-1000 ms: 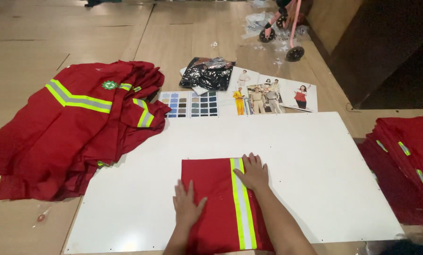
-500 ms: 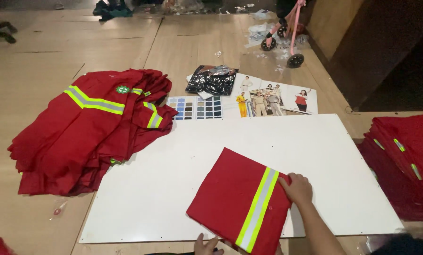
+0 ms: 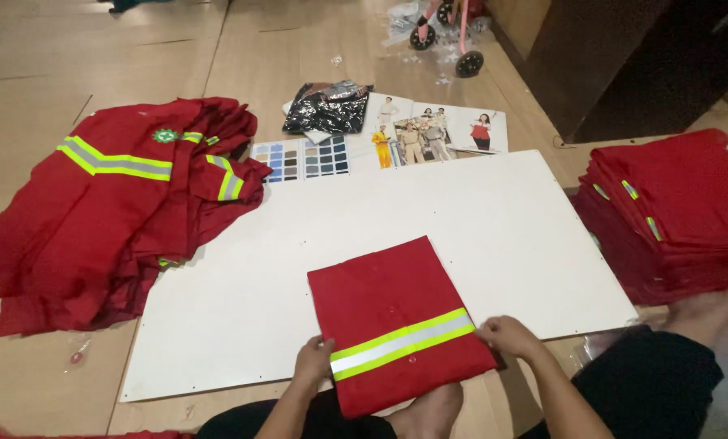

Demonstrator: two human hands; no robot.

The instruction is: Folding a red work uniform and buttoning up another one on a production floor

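The left hand (image 3: pixel 313 363) is gripping the lower left edge of a folded red work garment with a yellow-and-silver reflective band (image 3: pixel 396 321), fingers curled over the cloth just where the band meets the edge. The right hand (image 3: pixel 506 335) is pinching the opposite end of the same band, at the garment's right edge, thumb and fingers closed on the fabric. Both hands are holding the rectangle between them in the lower middle of the frame, its near end hanging over the front edge of a large white flat board (image 3: pixel 478 228) and its far end lying on it.

The garment is looking fully folded: a neat, flat rectangle with the stripe running across it. Judging from that, the folding of this piece seems finished, and what is left is setting it aside.

At the right of the frame a tidy stack of folded red garments (image 3: pixel 673 211) is sitting beside the board, so a good number appear done. At the left, a loose heap of unfolded red jackets with reflective stripes and a green badge (image 3: pixel 112 211) is lying on the wooden floor (image 3: pixel 47 73), so plenty seems to be waiting.

Beyond the board, in the upper middle, a colour swatch card (image 3: pixel 303 158), a printed sheet showing people in uniforms (image 3: pixel 437 130) and a crumpled black plastic bag (image 3: pixel 327 106) are lying.
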